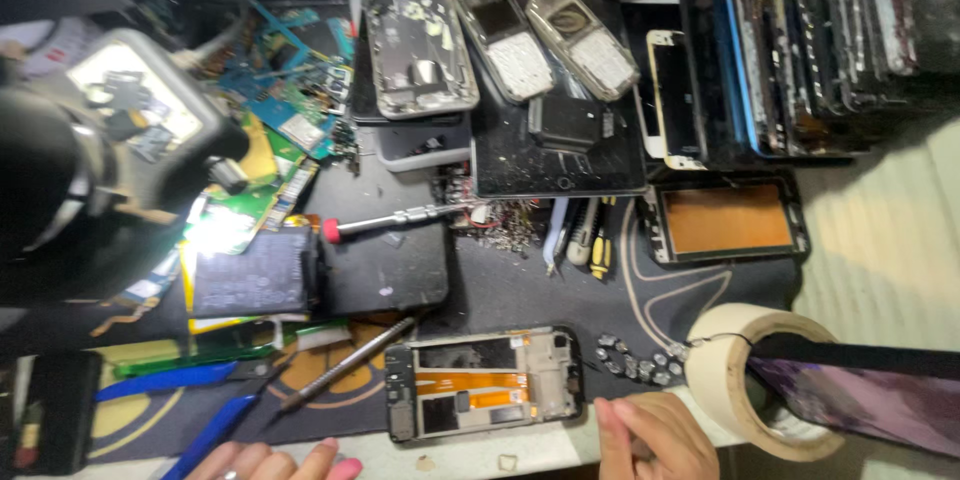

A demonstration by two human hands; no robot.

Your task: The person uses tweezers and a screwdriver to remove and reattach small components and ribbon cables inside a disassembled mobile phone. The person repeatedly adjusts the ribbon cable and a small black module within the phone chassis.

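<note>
An opened phone frame (485, 383) with an orange flex strip lies at the front of the dark work mat (520, 285). My right hand (652, 437) rests just right of it at the bottom edge, fingers curled; whether it pinches something small I cannot tell. My left hand (270, 462) shows only its fingertips at the bottom edge, left of the phone frame, fingers apart and holding nothing. A cluster of small screws (632, 358) lies between the phone frame and a roll of beige tape (745, 380). A thin metal tool (348, 363) lies slanted left of the frame.
A red-tipped screwdriver (385, 222) lies on a dark phone back. Circuit boards (290, 120) pile at the left beside a lit magnifier lamp (120, 105). Old phones (545, 35), a tablet (560, 155) and stacked screens (810, 40) fill the back. Blue pry tools (165, 380) lie front left.
</note>
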